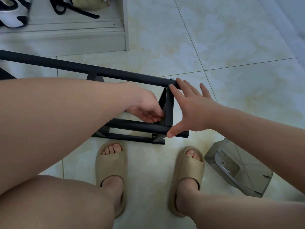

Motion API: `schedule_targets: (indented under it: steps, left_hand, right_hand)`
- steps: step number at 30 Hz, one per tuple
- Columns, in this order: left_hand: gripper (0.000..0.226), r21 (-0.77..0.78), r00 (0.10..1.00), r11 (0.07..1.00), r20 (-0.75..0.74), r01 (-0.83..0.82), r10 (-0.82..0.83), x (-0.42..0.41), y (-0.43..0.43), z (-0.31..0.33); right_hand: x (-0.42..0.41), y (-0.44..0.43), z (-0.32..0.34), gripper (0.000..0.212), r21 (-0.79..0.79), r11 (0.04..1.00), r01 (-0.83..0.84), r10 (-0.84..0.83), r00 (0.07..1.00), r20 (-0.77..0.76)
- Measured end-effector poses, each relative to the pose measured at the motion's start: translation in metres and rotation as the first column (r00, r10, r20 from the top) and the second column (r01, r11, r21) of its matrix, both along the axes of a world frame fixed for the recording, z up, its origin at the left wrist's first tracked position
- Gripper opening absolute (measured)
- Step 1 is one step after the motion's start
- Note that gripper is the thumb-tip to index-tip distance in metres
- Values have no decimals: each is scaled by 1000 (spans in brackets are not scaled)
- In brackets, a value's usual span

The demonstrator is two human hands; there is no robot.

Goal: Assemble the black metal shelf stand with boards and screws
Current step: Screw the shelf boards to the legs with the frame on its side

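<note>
One black stand (102,71) lies sideways, tubes (132,125) running left to right.

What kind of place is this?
Most likely a home, perhaps an entryway: glossy marble-look floor tiles, a low white shelf holding a black-and-white shoe, and the person's beige slippers beside the black metal frame.

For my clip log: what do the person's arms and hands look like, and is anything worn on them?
The left hand and right hand are bare: no gloves, rings, watch or bracelet show. No sleeve comes into view on either arm.
</note>
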State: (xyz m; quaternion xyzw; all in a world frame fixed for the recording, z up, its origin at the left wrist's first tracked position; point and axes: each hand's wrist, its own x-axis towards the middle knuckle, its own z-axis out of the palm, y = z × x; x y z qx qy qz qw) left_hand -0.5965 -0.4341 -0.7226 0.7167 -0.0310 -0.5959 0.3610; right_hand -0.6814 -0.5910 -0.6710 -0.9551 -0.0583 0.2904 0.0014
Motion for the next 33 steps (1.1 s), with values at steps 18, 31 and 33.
schedule_targets:
  steps: [18, 31, 33]
  left_hand:
    - [14, -120, 893, 962, -358, 245, -273, 26, -17, -38]
    - [15, -102, 896, 967, -363, 235, -256, 22, -15, -36]
    - [16, -95, 903, 971, -357, 219, -238, 20, -15, -37]
  right_hand:
    - [5, 4, 0, 160, 5, 1000, -22, 22, 1000, 13]
    - [4, 2, 1, 158, 63, 998, -13, 12, 1000, 18]
    - [4, 2, 0, 158, 63, 998, -15, 14, 1000, 18]
